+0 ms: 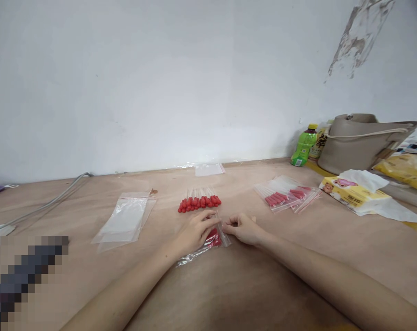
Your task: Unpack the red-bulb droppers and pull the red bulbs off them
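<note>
A small clear zip-lock bag point(225, 240) with red-tipped contents lies on the brown-covered table in front of me. My left hand point(194, 232) lies over it, fingers curled together on its upper part and hiding much of it. At the bag's right end, my right hand point(242, 229) pinches the edge by the zip strip with thumb and forefinger. Just beyond my hands is a row of clear thin sticks with red bulbous tips point(199, 202). Filled bags of red-ended sticks point(280, 197) lie to the right. Flat unfilled zip bags point(124, 218) overlap on the left.
Against the wall, another flat bag point(208, 169) lies at the back. A green drink bottle point(304, 145), a beige bag point(353, 142) and a yellow tissue pack point(355, 193) stand on the right. A grey cable point(53, 198) crosses the left side, behind a pixelated dark shape point(22, 276).
</note>
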Available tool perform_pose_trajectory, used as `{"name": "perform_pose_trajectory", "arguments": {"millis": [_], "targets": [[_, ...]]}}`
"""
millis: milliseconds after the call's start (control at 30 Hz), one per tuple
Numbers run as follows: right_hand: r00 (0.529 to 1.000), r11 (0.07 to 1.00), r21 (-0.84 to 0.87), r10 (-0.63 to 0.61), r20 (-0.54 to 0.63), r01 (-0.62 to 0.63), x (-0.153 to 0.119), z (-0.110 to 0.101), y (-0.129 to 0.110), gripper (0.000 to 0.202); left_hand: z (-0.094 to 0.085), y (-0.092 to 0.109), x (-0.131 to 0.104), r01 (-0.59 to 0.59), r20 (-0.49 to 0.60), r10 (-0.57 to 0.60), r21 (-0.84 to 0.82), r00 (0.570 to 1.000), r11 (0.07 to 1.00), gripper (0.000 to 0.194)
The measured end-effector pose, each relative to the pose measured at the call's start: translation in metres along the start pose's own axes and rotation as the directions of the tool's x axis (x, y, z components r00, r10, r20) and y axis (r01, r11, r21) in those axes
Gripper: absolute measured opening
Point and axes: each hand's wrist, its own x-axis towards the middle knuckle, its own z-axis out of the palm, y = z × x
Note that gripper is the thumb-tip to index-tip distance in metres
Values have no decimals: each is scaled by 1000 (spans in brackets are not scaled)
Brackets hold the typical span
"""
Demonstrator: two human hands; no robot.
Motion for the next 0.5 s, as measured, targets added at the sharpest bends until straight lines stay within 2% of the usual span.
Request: {"name": "perform_pose_trajectory", "arguments": {"millis": [133,333,500], "targets": [[1000,998,58,-13,-18,14,1,3,3,28,4,-3,12,-104,20,103,114,995,988,31],[994,987,144,-63,-90,76,3,9,10,33,1,0,15,-176,23,175,157,984,972,23],[975,976,70,-197,-103,204,1,9,16,30,3,-3,16,-211,22,210,143,977,967,23]]}}
